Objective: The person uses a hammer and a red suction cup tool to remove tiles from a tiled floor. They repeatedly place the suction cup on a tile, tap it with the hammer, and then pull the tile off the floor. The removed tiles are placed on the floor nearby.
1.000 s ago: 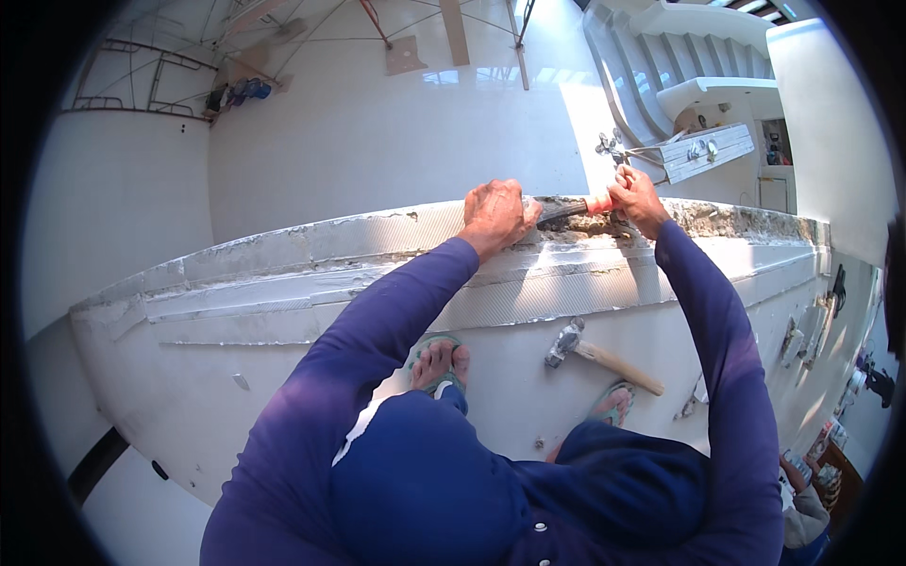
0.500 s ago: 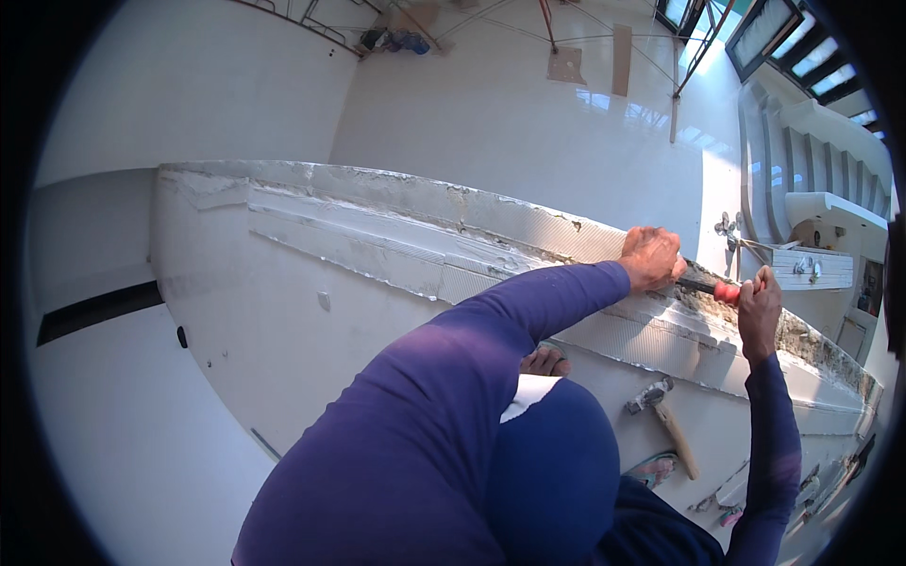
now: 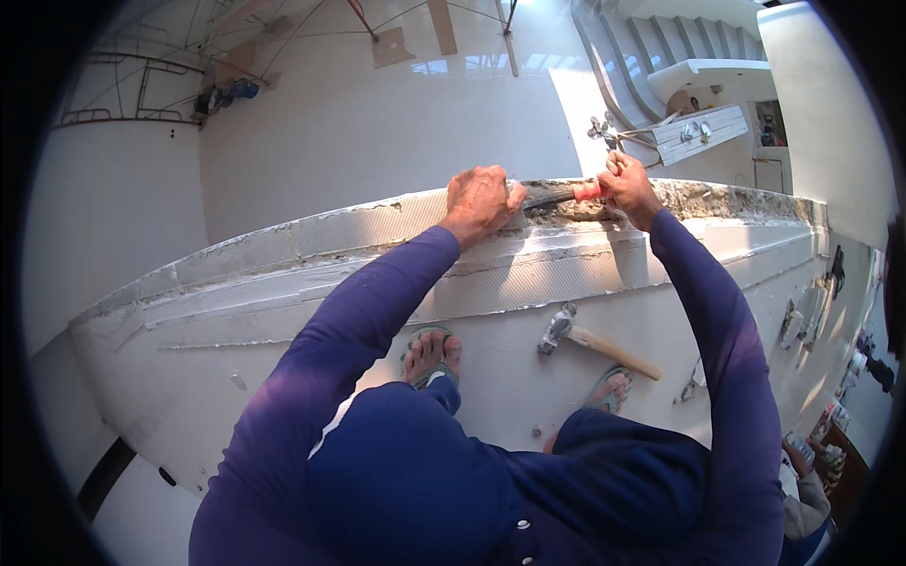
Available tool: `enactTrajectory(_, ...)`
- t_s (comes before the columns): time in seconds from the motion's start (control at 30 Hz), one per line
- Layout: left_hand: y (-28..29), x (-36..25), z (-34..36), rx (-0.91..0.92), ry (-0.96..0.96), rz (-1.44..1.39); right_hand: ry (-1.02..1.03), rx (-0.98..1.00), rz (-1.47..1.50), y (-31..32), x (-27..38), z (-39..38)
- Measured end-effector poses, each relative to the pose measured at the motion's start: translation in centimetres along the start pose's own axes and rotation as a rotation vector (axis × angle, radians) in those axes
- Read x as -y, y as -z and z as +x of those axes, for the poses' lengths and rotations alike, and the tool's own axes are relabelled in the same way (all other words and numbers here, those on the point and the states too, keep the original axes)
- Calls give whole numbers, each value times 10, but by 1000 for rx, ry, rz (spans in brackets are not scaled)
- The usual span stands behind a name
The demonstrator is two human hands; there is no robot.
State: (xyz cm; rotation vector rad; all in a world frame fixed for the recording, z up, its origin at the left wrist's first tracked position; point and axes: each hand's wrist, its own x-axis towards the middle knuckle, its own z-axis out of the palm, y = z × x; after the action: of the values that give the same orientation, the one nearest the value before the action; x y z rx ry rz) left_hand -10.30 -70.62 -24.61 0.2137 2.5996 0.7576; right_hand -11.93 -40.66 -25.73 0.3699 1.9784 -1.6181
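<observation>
My right hand (image 3: 630,189) is closed round the red handle of a chisel-like tool (image 3: 557,199) with a dark, narrow blade. The blade points left along the rough, broken edge of a long curved ledge. My left hand (image 3: 483,202) is closed at the ledge's rim, over the end of a ribbed strip (image 3: 415,209). The blade's tip runs up to its fingers; what they grip is hidden. Beside the blade, the ledge shows bare, crumbly brown-grey mortar (image 3: 717,202). A hammer (image 3: 613,353) with a wooden handle lies on the pale floor between my feet and the ledge.
Beyond the ledge is a drop to a lower floor (image 3: 359,123) with scaffold frames (image 3: 142,85) and curved stairs (image 3: 679,42). White boards (image 3: 698,135) stand at the far right. Tools (image 3: 802,316) lie on the right. Another person's sleeve (image 3: 807,509) shows at lower right.
My view has swung to the right, so the ledge and both hands now appear further left and higher. Both hands keep their hold, the right still on the red-handled tool.
</observation>
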Motion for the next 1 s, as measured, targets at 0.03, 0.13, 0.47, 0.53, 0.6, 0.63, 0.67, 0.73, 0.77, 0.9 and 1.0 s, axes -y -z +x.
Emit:
enactTrajectory(0.03, -5, 1, -3, -29, -14, 12, 7, -14, 0, -2, 4, -2)
enactTrajectory(0.13, -8, -2, 2, -10, -36, 57, 25, 5, 31, 10, 1, 2)
enactTrajectory(0.47, -14, -7, 1, -43, -15, 50, 1023, -248, -1336, 1, 1, -8)
enactTrajectory(0.53, -11, -6, 2, -39, -9, 70, 624, -238, -1105, -23, 26, -24)
enactTrajectory(0.6, -3, -4, -3, -72, -2, 75, 469, -307, -958, -59, 72, -49)
enactTrajectory(0.63, -2, -5, -3, -81, -12, 71, 454, -308, -954, -57, 70, -51)
enactTrajectory(0.67, -4, -4, -3, -75, -20, 76, 437, -307, -945, -57, 67, -54)
enactTrajectory(0.73, -5, 2, -3, -79, -22, 86, 330, -343, -696, -54, 61, -51)
enactTrajectory(0.77, -6, -1, -2, -76, -23, 78, 294, -348, -675, -41, 54, -44)
enactTrajectory(0.9, -9, -5, 0, -61, -25, 81, 127, -153, -202, -3, -8, -13)
enactTrajectory(1.0, -8, -3, -2, -59, -6, 101, -38, -88, 64, -7, -2, -5)
